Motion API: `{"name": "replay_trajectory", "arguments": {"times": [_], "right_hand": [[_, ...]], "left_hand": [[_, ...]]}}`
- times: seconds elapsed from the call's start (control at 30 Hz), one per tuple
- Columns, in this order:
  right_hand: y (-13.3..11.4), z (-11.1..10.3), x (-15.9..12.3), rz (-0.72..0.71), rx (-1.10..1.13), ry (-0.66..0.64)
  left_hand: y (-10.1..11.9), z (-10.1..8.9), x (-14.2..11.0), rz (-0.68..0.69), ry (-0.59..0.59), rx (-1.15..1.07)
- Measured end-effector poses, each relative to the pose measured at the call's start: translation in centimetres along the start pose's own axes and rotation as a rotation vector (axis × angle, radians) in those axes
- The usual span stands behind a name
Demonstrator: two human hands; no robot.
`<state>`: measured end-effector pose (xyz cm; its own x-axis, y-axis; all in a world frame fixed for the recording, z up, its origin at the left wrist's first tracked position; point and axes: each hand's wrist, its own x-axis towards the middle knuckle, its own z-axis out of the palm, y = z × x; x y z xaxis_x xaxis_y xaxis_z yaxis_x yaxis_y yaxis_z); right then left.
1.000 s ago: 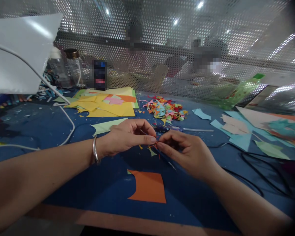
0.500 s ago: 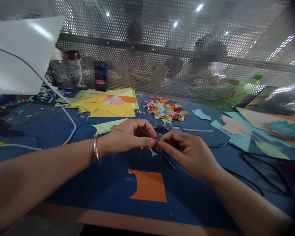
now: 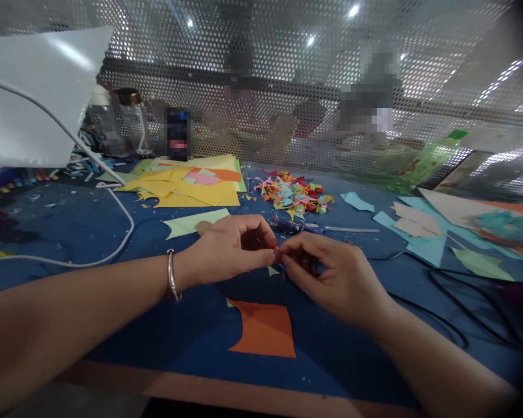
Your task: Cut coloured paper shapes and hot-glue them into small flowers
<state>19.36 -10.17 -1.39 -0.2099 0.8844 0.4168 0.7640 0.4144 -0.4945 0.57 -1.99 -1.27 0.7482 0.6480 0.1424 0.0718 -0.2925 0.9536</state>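
Note:
My left hand and my right hand meet fingertip to fingertip above the blue table. Both pinch a tiny orange-red paper piece between thumb and forefinger. A silver bangle circles my left wrist. Right below the hands lies an orange paper sheet with a cut-out corner. A small green scrap lies under the fingertips. A pale green paper offcut sits just behind my left hand.
A heap of small folded coloured pieces lies behind the hands, with a pen-like tool before it. Yellow sheets lie at back left, teal and cream offcuts right. A white cable and black cables cross the table. People sit behind a perforated screen.
Both hands have shifted slightly nearer me and stayed pinched together. The small orange-red piece now shows between the fingertips, where a second ago it was hidden.

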Motion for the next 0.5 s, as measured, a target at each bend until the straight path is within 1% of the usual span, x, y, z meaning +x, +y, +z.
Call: {"name": "replay_trajectory", "arguments": {"times": [0.13, 0.2, 0.33, 0.5], "right_hand": [[-0.20, -0.12, -0.04, -0.047, -0.030, 0.001], [-0.30, -0.19, -0.14, -0.056, -0.012, 0.003], [-0.38, -0.24, -0.26, -0.042, 0.030, -0.001], [-0.33, -0.30, -0.24, -0.035, 0.054, 0.004]], "left_hand": [[0.31, 0.30, -0.39, 0.028, 0.012, 0.095], [0.41, 0.37, -0.54, 0.038, 0.009, 0.101], [0.42, 0.32, -0.62, 0.018, -0.015, -0.007], [0.30, -0.13, -0.49, -0.028, -0.105, -0.201]]}}
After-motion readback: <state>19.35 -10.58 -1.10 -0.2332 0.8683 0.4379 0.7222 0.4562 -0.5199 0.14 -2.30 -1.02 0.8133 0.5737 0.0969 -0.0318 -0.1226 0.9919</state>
